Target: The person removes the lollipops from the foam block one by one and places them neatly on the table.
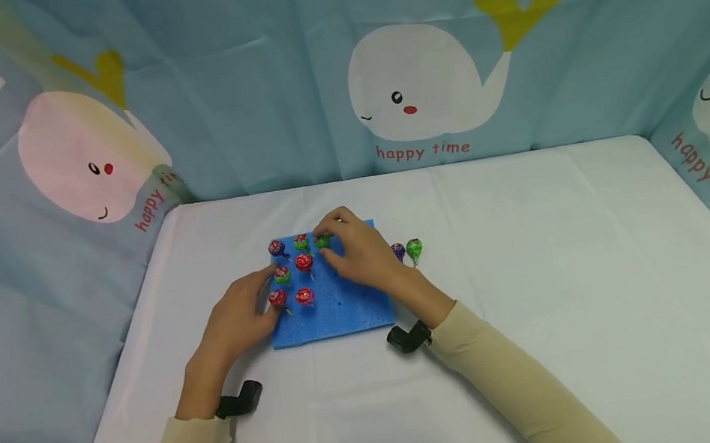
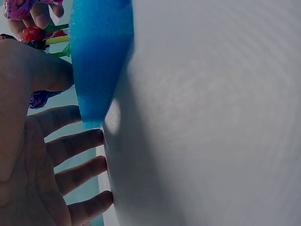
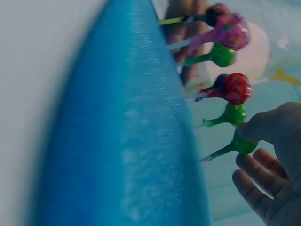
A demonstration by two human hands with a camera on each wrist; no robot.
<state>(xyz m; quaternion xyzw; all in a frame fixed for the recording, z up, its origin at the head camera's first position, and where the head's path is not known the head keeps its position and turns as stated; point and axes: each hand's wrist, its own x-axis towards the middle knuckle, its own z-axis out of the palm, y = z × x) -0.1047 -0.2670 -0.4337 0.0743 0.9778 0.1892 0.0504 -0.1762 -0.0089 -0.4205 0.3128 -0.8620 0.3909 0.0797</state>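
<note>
A blue foam board (image 1: 341, 314) lies on the white table with several wrapped lollipops standing in it, among them a red one (image 1: 305, 296). My right hand (image 1: 367, 257) pinches a green lollipop (image 1: 322, 242) between thumb and fingers at the board's far side; the right wrist view shows the thumb on this green head (image 3: 245, 144), its stick meeting the foam (image 3: 117, 141). Spread along the board's left edge is my left hand (image 1: 239, 317). In the left wrist view its thumb touches the foam (image 2: 101, 56) and its fingers are extended beside the edge.
Two loose lollipops, one purple (image 1: 398, 251) and one green (image 1: 414, 249), lie on the table (image 1: 541, 286) right of the board, close to my right forearm. A blue curtain with whale prints (image 1: 424, 83) hangs behind the table and at its sides.
</note>
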